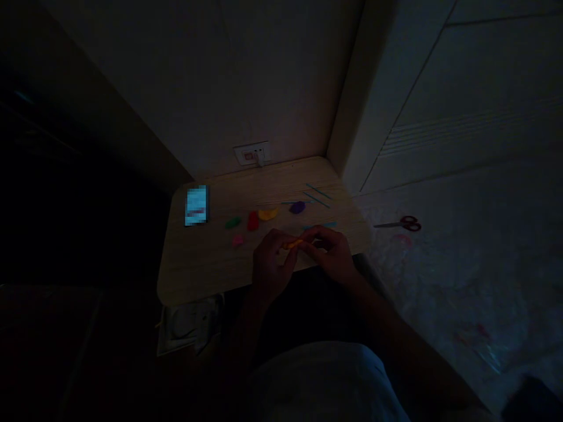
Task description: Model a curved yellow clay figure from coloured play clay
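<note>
Both my hands meet above the front edge of a small wooden table point(193, 264), pinching a piece of orange modelling clay point(292, 244). My left hand point(271, 264) has its thumb and fingers closed on the clay's left part. On the other end, my right hand point(331, 252) is closed too, its fingertips nearly touching the left ones. Just beyond them lie lumps of yellow clay point(268, 214), red clay point(253, 221), purple clay point(298, 207), green clay point(233, 223) and pink clay point(238, 240). A flat light-blue strip point(328, 225) lies behind my right hand, which partly hides it.
Several thin sticks point(316, 200) lie at the table's back right. A phone with a lit screen point(196, 206) rests at the left. Red-handled scissors point(407, 223) lie on plastic sheeting point(440, 275) to the right. A wall socket point(252, 153) holds a plug. The room is dark.
</note>
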`<state>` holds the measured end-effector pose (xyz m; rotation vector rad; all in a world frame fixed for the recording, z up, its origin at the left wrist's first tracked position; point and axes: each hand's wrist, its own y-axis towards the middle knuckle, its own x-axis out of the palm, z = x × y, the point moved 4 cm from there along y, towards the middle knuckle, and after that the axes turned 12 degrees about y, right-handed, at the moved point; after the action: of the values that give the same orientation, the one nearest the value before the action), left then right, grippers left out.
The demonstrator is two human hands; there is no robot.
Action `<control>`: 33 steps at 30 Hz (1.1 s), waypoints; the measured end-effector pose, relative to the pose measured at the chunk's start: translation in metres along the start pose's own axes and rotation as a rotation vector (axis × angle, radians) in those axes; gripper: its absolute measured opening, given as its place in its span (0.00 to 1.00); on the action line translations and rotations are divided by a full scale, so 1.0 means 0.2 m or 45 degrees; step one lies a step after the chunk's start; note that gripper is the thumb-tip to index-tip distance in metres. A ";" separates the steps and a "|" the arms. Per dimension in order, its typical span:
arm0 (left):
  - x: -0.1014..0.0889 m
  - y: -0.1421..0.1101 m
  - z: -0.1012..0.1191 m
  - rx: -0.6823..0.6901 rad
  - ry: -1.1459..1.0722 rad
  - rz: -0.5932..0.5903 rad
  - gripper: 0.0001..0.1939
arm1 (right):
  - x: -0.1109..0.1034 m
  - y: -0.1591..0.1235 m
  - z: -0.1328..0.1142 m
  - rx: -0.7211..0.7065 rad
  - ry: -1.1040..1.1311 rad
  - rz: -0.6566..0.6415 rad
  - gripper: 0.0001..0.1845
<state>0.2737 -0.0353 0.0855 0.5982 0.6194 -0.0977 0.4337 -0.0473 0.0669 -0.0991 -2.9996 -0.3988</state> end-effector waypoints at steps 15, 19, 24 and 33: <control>0.01 -0.01 -0.01 0.103 0.148 0.121 0.04 | 0.00 0.01 0.04 0.248 0.227 0.024 0.22; 0.01 -0.02 -0.01 0.141 0.192 0.131 0.06 | 0.00 0.01 0.05 0.262 0.187 0.054 0.20; 0.01 -0.01 -0.03 0.107 0.142 0.030 0.07 | 0.00 0.02 0.06 0.268 0.238 0.084 0.19; 0.00 -0.01 -0.06 0.080 0.105 0.010 0.02 | -0.01 0.02 0.09 0.316 0.159 0.017 0.20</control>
<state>0.2676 -0.0300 0.0777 0.6677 0.6958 -0.0857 0.4335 -0.0387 0.0512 -0.0687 -2.8944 -0.0276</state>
